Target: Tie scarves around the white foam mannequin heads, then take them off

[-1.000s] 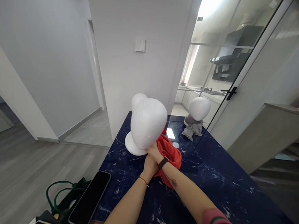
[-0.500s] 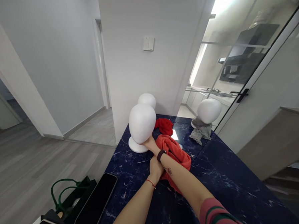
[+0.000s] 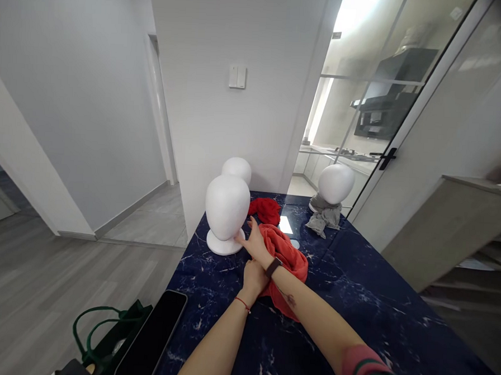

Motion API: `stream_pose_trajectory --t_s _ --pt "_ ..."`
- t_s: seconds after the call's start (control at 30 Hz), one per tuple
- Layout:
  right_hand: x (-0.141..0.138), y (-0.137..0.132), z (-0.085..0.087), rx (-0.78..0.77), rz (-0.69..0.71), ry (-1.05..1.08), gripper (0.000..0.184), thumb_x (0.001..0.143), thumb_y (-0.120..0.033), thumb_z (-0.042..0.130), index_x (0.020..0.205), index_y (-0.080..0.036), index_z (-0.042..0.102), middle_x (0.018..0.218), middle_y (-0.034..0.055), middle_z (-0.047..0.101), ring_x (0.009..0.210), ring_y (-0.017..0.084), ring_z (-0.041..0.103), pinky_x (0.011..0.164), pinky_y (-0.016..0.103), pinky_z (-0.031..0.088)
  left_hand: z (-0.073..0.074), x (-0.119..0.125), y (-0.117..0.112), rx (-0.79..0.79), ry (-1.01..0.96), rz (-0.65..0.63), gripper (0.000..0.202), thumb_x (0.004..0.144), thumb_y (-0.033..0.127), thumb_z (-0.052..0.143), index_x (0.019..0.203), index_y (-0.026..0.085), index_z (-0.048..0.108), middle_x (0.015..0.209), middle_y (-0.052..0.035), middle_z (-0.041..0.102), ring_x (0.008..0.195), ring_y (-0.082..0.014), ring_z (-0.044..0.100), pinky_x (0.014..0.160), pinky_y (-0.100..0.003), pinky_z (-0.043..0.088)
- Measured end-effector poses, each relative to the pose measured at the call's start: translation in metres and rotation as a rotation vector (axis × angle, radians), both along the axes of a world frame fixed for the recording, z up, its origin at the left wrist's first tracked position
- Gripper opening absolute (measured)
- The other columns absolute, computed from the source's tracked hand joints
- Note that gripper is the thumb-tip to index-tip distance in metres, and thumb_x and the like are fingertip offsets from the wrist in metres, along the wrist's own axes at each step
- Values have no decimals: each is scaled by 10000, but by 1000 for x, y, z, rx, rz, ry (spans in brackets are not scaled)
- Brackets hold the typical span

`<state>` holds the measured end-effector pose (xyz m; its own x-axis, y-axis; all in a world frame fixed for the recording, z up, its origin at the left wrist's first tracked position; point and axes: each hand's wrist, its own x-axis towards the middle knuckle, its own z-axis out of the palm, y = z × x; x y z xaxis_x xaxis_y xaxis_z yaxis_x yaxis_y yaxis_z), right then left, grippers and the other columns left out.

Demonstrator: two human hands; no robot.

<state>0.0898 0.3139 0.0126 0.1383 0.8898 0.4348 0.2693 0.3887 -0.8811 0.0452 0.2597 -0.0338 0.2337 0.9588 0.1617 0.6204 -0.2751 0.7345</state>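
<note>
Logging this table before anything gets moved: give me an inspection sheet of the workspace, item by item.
Surface: dark blue marbled table, glossy.
Job's things: white foam head upright on its foot; orange scarf bunched beside it.
Clutter: second foam head behind; third foam head on a grey cloth; red cloth; phone at the near left edge; green bag beside it.
Hands: right hand open by the head's foot, no grip; left hand under the right wrist, grip unclear.
Cables: nothing seen.
Surroundings: white wall with switch, glass door, wood floor.
</note>
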Motion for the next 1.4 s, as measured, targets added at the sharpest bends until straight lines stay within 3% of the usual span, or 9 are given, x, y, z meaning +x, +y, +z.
stream_pose_trajectory --t_s 0.33,0.53,0.7,0.8,1.0,1.07,1.2,1.3,1.4 --pt "104 -143 -48 -110 108 -319 505 705 -336 670 1191 -230 584 1203 71 600 1127 294 536 1003 477 376 18 -3 -11 131 -29 103 321 773 133 489 1062 191 615 1043 -34 681 945 -181 613 852 -291 437" --pt "154 -159 12 -62 -182 -425 241 778 -404 590 915 -230 683 834 32 690 733 236 608 766 406 474 21 -5 -16 302 54 188 316 777 92 451 1024 194 620 1029 -38 678 953 -193 592 877 -327 384" --pt "209 -165 68 161 -601 -600 292 772 -381 576 1004 -213 627 907 60 657 808 232 593 775 365 461 20 -12 -21 373 82 287 350 738 51 414 977 188 630 992 -62 679 973 -215 585 858 -343 373" --pt "230 -171 74 105 -513 -756 384 768 -286 547 1145 -217 576 1027 79 638 843 229 617 747 341 473 20 -15 -21 395 61 292 348 758 55 396 987 184 624 993 -64 676 964 -206 587 860 -334 368" --pt "272 -183 83 -238 14 -789 316 697 -397 629 975 -249 660 948 38 694 832 243 645 721 329 499 21 -17 -19 458 81 293 264 858 146 391 992 164 617 954 -82 665 928 -207 582 860 -344 359" --pt "285 -194 96 -201 -94 -806 279 707 -429 599 919 -260 666 909 40 698 796 242 643 687 335 491 20 -13 -20 472 134 212 273 844 122 404 1006 175 617 959 -77 655 936 -204 571 857 -339 360" --pt "301 -225 111 -3 -629 -983 303 788 -397 449 980 -269 645 977 84 679 760 231 616 576 339 424 21 -2 -24 499 182 100 340 785 65 448 1062 186 603 987 -79 634 949 -207 550 835 -333 372" --pt "309 -244 105 37 -942 -1119 373 827 -369 358 1054 -247 628 1003 122 658 707 234 574 504 345 351 22 2 -30 529 181 51 345 780 62 457 1063 190 607 1001 -79 632 948 -204 542 835 -337 371" --pt "314 -259 91 -12 -1069 -1175 396 826 -333 356 1095 -200 615 1040 145 639 701 256 568 544 359 356 25 3 -34 532 123 12 332 779 61 461 1040 186 625 989 -85 643 929 -207 548 853 -361 363"
